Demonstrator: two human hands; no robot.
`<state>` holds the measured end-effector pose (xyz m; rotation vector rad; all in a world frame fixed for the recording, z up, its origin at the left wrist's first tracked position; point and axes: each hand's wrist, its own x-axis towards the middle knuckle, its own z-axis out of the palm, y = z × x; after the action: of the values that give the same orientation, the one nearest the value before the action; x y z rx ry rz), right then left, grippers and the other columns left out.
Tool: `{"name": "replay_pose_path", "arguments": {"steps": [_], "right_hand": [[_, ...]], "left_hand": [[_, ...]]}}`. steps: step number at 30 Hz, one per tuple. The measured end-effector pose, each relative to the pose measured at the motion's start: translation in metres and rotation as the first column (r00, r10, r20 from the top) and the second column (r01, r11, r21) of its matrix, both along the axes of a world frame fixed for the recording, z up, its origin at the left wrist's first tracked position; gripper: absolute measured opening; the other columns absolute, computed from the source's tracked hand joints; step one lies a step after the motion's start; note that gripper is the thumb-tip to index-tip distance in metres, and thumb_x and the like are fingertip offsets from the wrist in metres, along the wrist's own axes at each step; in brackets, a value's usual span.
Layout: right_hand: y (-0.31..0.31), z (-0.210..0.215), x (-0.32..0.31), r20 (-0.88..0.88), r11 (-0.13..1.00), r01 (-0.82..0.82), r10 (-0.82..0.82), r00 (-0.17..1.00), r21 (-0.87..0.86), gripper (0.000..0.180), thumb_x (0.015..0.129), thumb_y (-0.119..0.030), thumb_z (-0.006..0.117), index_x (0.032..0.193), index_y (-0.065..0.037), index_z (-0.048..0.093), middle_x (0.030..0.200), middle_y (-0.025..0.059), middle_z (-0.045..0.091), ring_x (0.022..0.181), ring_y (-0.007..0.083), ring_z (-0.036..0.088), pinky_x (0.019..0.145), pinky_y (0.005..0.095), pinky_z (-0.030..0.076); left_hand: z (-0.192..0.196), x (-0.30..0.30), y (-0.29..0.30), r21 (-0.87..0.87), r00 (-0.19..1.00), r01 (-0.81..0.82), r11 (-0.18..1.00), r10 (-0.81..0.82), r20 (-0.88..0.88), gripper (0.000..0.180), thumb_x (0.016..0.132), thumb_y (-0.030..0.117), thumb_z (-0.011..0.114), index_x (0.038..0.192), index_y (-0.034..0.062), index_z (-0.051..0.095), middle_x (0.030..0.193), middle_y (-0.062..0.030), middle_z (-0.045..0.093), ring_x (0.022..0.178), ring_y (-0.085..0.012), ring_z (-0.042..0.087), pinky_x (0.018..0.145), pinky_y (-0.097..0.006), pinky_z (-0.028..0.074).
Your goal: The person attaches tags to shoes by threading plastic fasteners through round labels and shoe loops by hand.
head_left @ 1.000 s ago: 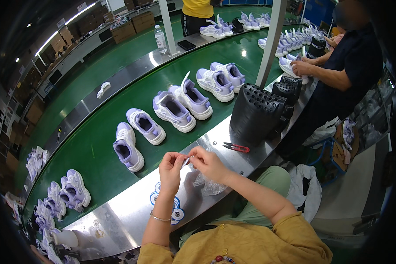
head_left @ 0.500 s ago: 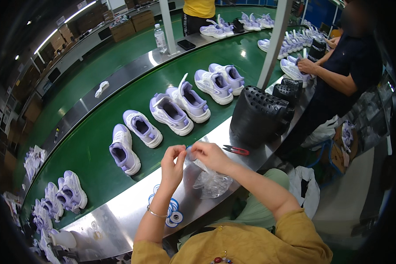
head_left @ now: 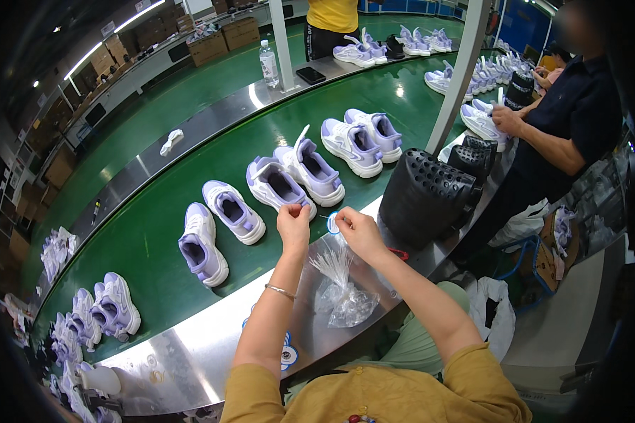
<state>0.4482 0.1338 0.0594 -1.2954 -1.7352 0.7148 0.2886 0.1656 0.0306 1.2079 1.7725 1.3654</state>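
My right hand (head_left: 358, 232) pinches a round blue-and-white hang tag (head_left: 333, 223) over the metal ledge. A thin strand runs from the tag toward my left hand (head_left: 294, 224), whose fingertips are pinched together; what they hold is too small to make out. Just beyond my hands, a pair of white and lilac sneakers (head_left: 282, 185) stands on the green belt. Below them, a clear plastic bag (head_left: 351, 308) lies on the ledge with a bundle of thin clear tag fasteners (head_left: 334, 266) sticking out. More round tags (head_left: 288, 357) are partly hidden by my left forearm.
Further sneakers (head_left: 204, 247) stand along the green belt (head_left: 155, 282). Black perforated forms (head_left: 423, 197) and a metal post (head_left: 462, 77) are on the right, near a co-worker (head_left: 564, 120) handling shoes. Red-handled thread snips (head_left: 400, 254) lie half hidden by my right arm.
Both hands have moved away from me and apart, with the tag now showing at my right fingertips. The fastener bundle has come into sight, and my right arm now covers most of the snips.
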Motion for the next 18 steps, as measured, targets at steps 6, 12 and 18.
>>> {"name": "replay_pose_path", "arguments": {"steps": [6, 12, 18], "right_hand": [[0.018, -0.013, -0.002, 0.005, 1.000, 0.002, -0.002, 1.000, 0.011, 0.010, 0.085, -0.013, 0.059, 0.085, -0.003, 0.058, 0.062, 0.0095, 0.057, 0.051, 0.0163, 0.052, 0.050, 0.0309, 0.039], [0.028, -0.011, -0.009, 0.057, 0.999, 0.007, -0.009, 0.998, 0.033, 0.009, 0.084, -0.013, 0.056, 0.084, -0.004, 0.059, 0.072, 0.0127, 0.061, 0.064, 0.0288, 0.059, 0.057, 0.0383, 0.044], [0.031, -0.006, -0.025, 0.122, 0.998, 0.021, -0.028, 0.992, 0.058, 0.010, 0.084, -0.014, 0.053, 0.085, -0.006, 0.060, 0.082, 0.0132, 0.063, 0.076, 0.0347, 0.061, 0.064, 0.0443, 0.047]], "left_hand": [[-0.010, 0.001, 0.011, -0.017, 0.784, -0.014, 1.000, 0.021, 0.620, 0.020, 0.082, 0.005, 0.066, 0.095, -0.0050, 0.055, 0.090, -0.0109, 0.060, 0.076, -0.0202, 0.064, 0.068, -0.028, 0.056], [-0.005, 0.000, 0.008, 0.048, 0.762, -0.005, 0.999, -0.027, 0.647, 0.019, 0.084, 0.008, 0.065, 0.097, -0.0037, 0.056, 0.088, -0.0102, 0.062, 0.077, -0.0197, 0.065, 0.067, -0.027, 0.054], [-0.005, -0.005, 0.004, 0.018, 0.726, 0.028, 0.999, -0.033, 0.687, 0.013, 0.086, 0.008, 0.063, 0.091, -0.0034, 0.058, 0.087, -0.0091, 0.062, 0.078, -0.0183, 0.063, 0.068, -0.027, 0.053]]}}
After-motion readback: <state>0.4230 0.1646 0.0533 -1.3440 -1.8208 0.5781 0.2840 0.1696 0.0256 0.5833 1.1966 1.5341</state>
